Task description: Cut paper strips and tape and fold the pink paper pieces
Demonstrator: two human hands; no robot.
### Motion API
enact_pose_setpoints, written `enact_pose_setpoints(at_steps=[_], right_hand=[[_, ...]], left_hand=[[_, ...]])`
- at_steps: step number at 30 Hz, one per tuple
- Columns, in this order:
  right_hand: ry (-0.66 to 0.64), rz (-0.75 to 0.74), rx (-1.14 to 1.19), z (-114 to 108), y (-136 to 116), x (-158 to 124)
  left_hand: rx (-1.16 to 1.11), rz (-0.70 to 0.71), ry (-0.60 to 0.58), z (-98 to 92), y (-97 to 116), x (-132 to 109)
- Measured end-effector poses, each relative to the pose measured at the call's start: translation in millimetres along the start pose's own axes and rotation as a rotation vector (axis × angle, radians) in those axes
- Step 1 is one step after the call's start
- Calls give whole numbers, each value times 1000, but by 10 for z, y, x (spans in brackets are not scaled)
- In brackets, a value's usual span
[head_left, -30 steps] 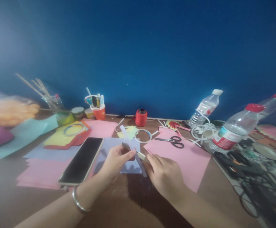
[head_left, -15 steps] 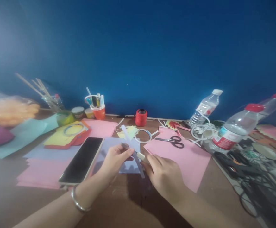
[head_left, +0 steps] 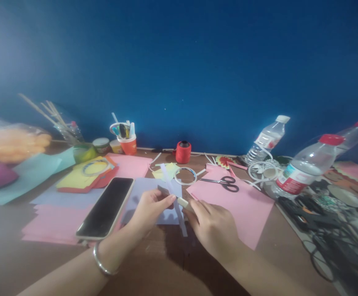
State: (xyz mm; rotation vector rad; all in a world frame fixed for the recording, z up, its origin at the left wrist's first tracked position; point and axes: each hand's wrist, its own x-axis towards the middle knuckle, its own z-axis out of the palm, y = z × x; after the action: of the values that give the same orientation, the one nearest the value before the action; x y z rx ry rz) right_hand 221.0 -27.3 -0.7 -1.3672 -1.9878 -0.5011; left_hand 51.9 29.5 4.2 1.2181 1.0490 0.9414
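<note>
A narrow pale lilac paper strip (head_left: 179, 218) slants across the middle, between my hands. My left hand (head_left: 150, 209) is closed, its thumb pressing on the strip. In my right hand (head_left: 212, 224), also closed, is a slim tool with a cream handle (head_left: 184, 203) that points left at the strip. A flat grey piece (head_left: 163, 190), like a blade, shows beyond my left fingers in line with that handle; my thumb hides how they join. Beneath the hands lies a lilac paper sheet (head_left: 142, 186).
Black-handled scissors (head_left: 228, 183) lie on pink paper (head_left: 243, 205) to the right. A phone (head_left: 106, 209) rests left of my hand. Behind are a tape roll (head_left: 185, 176), red thread spool (head_left: 183, 152) and pen cup (head_left: 127, 145). Plastic bottles (head_left: 308, 168) stand at right.
The paper strip has slid slightly toward me, its near end now lower. More of the grey piece shows beside my left fingers. Both hands have barely moved.
</note>
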Motion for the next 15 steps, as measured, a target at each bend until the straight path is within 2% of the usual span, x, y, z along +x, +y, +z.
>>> enact_pose_setpoints(at_steps=[15], right_hand=[[-10,9,-17,24,-1,-32]], left_hand=[[-127,19,-16,55,60,-14]])
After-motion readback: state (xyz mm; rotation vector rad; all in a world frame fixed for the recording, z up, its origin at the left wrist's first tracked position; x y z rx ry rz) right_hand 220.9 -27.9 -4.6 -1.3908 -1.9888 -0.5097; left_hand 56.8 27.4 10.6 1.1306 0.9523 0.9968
